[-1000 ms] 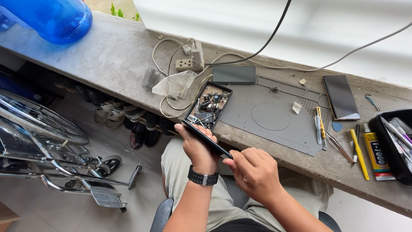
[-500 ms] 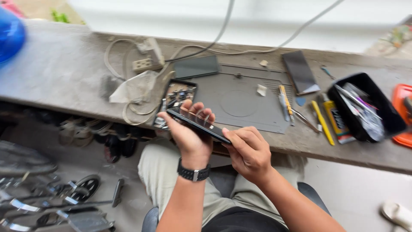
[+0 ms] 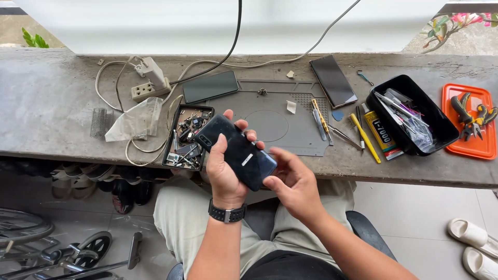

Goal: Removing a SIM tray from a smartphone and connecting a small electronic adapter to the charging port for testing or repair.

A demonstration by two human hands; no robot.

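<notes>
Left hand (image 3: 224, 171) fingers clamp the dark phone (image 3: 236, 152), right hand (image 3: 293, 184) fingers apart, above parts tray (image 3: 179, 155).

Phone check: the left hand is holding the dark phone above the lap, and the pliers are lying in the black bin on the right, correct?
Not quite. The left hand does hold the dark phone, but the pliers lie in the orange tray, beside the black bin. The head view shows it.

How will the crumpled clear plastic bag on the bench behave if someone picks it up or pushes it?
The plastic bag looks thin and crumpled, so it would probably be floppy and very light. It lies across the white cable beside the power strip, so a push might drag or snag on that cable. It seems unlikely to roll.
</notes>
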